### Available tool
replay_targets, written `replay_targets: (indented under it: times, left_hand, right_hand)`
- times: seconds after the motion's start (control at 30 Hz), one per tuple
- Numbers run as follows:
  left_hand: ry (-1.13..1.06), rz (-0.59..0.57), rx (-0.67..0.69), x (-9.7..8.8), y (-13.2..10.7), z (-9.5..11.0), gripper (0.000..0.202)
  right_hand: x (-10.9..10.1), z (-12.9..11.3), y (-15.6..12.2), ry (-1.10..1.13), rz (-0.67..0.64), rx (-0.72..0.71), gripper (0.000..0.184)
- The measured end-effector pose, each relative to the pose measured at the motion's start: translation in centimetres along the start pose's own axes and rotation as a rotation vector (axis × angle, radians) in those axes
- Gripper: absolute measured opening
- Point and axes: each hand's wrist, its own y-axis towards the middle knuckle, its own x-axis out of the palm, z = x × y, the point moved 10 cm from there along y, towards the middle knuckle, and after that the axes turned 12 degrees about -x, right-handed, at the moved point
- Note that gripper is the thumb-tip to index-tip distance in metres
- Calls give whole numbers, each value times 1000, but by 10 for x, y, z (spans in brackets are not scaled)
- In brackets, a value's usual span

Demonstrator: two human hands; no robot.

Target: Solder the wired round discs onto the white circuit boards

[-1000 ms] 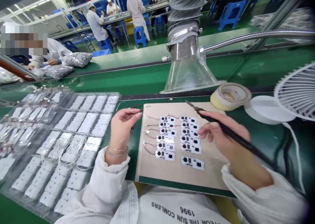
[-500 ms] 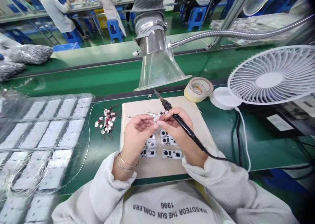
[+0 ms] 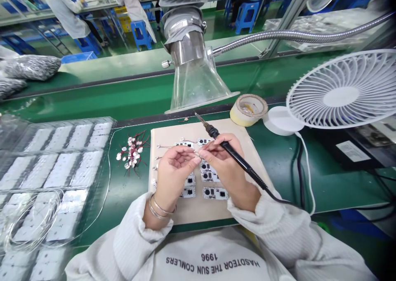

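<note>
My left hand is closed in a pinch over the beige board, its fingertips meeting those of the other hand. Something tiny, perhaps a wire end, lies at the fingertips, too small to name. A black soldering iron lies across my right hand, held with its metal tip pointing up and away, clear of the work. That hand's thumb and fingers are pinched together too. Beneath both hands, white circuit boards lie in two columns, partly hidden. Small round discs with thin wires line the board's left edge.
A pile of wired discs lies left of the board. Clear trays of white panels and coiled wire fill the left. A fume hood hangs ahead. Tape and a white fan stand right. People work behind.
The view has shifted slightly, so the bench appears a little further left and higher. Both hands stay pinched together above the board, and the soldering iron remains in the right hand.
</note>
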Motion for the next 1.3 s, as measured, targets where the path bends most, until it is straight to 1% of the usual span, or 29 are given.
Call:
replay_targets:
  times: [0.1,0.17,0.23,0.33,0.4,0.47,0.63,0.8,0.87,0.93,1.0,1.07,1.13,1.2,1.27,1.3]
  left_hand:
    - [27,-12,-21,-5,-1,-1,23]
    - [42,-8,-26,-6,-1,1,21]
    - [71,-41,-52,0,0,2,20]
    - [151,-115,-105,14,1,1,15]
    - [198,-118,-104,18,2,4,13]
    - [224,-100,-87,18,2,7,12]
    - [255,-102,-92,20,4,7,11]
    - [296,-92,-98,20,8,6,11]
    - [315,-87,-86,19,9,6,12]
    - [364,-97,-60,18,11,8,14]
    - [477,-114,4,17,16,11,13]
    - [650,-149,127,19,23,16,9]
    - [825,-202,276,25,27,16,6]
    - [946,-291,383,34,29,7,6]
    - [1006,-364,427,39,30,-5,9]
    - [1022,-385,429,41,30,-11,11]
  right_hand:
    - [-12,-6,4,-53,79,-48,36]
    - [-14,-12,5,-80,104,-85,35]
    - [-11,-17,4,-105,83,-94,34]
    - [-7,-20,2,-173,48,-86,30]
    - [-7,-23,1,-207,45,-103,28]
    - [-10,-24,2,-238,52,-131,26]
    - [-12,-32,2,-394,27,-286,17]
    - [-3,-45,-1,-528,-57,-453,11]
    - [3,-51,-2,-590,-116,-508,9]
    - [4,-53,0,-648,-170,-501,7]
    - [-6,-51,4,-682,-159,-450,8]
    - [-24,-47,10,-669,-130,-379,17]
    - [-37,-42,15,-653,-160,-352,24]
    - [-42,-44,18,-655,-222,-422,23]
    - [-45,-49,17,-652,-257,-527,19]
    - [-47,-51,17,-648,-255,-554,19]
